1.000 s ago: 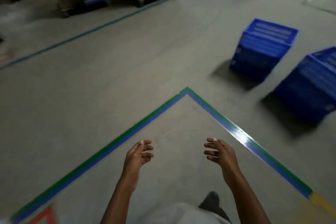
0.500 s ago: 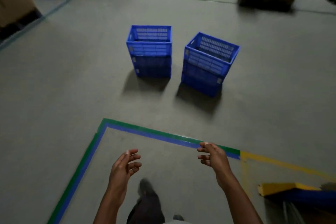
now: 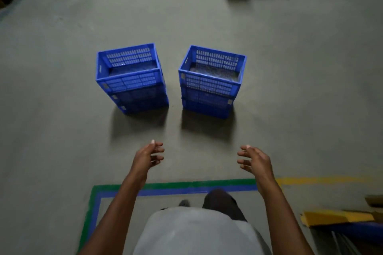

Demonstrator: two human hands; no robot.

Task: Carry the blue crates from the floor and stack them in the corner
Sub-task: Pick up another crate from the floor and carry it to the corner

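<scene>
Two stacks of blue crates stand on the floor (image 3: 62, 109) ahead: the left stack (image 3: 131, 77) at 11 o'clock and the right stack (image 3: 210, 82) at 1 o'clock, close together but apart. Each appears to be two crates high. The top crates look empty. The rigid, ventilated plastic should be light and stiff, with little flex; the smooth walls may slip. Slots show in the upper side walls; grip there or under the rim, one hand per side. The left hand (image 3: 148, 156) and right hand (image 3: 256, 160) hang empty, fingers loosely curled and spread, well short of both stacks. The taped corner (image 3: 97, 191) lies at 7 o'clock.
</scene>
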